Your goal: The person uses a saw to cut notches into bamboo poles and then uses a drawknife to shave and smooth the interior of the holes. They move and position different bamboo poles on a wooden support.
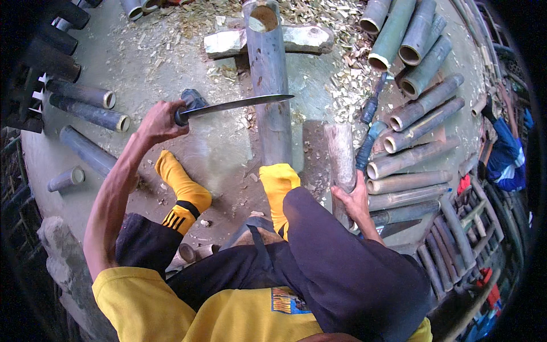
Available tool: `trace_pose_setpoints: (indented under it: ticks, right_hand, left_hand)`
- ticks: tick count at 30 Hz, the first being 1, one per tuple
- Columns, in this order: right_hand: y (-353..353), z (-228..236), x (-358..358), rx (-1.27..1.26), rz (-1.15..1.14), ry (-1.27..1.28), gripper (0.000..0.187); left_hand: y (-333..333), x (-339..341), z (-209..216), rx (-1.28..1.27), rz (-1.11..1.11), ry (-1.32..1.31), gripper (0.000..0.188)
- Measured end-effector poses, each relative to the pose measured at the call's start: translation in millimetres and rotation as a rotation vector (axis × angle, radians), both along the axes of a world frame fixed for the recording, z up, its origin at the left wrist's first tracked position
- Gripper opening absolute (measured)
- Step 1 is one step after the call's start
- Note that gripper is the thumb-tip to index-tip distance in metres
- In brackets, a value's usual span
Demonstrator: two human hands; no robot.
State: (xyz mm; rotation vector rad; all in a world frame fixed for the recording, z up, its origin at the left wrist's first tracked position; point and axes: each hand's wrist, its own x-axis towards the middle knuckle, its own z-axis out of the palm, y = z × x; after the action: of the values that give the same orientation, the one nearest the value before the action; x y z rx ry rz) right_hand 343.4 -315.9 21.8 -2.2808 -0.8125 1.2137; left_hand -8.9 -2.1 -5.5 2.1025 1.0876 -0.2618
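Note:
My left hand (162, 121) is closed around the dark handle of a long-bladed machete (239, 102). The blade lies crosswise over a thick grey bamboo tube (270, 65); whether it touches the surface I cannot tell. Near its far end the tube has a pale-edged opening, and it rests there on a whitish block (307, 39). My yellow-socked right foot (279, 182) is at the tube's near end. To the right, my right hand (353, 199) grips the lower part of a worn wooden club (339, 148), which stands roughly upright in view beside my knee.
Cut bamboo tubes (410, 168) lie in a row at the right, with more (94, 117) at the left. Dark-handled tools (370, 108) lie beyond the club. Wood chips (159, 45) litter the ground. A wooden rack (456, 239) and a person in blue (507, 154) are at far right.

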Motion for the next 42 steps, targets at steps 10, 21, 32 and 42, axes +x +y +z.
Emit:
trace_pose_setpoints:
  ticks: [10, 21, 32, 42]
  right_hand:
    - [61.3, 35.4, 11.2, 0.192, 0.079, 0.018, 0.082]
    - [188.5, 53.7, -6.6, 0.233, 0.687, -0.038, 0.092]
    - [248.1, 139.1, -30.6, 0.994, 0.315, 0.249, 0.081]
    - [246.1, 144.1, -5.7, 0.114, 0.573, 0.366, 0.087]
  left_hand:
    - [10.8, 11.9, 7.5, 0.113, -0.081, 0.147, 0.02]
    - [14.4, 14.9, 4.2, 0.135, -0.115, 0.232, 0.022]
    - [18.2, 7.4, -1.5, 0.059, -0.16, 0.157, 0.02]
    - [25.6, 24.3, -3.9, 0.012, -0.163, 0.071, 0.017]
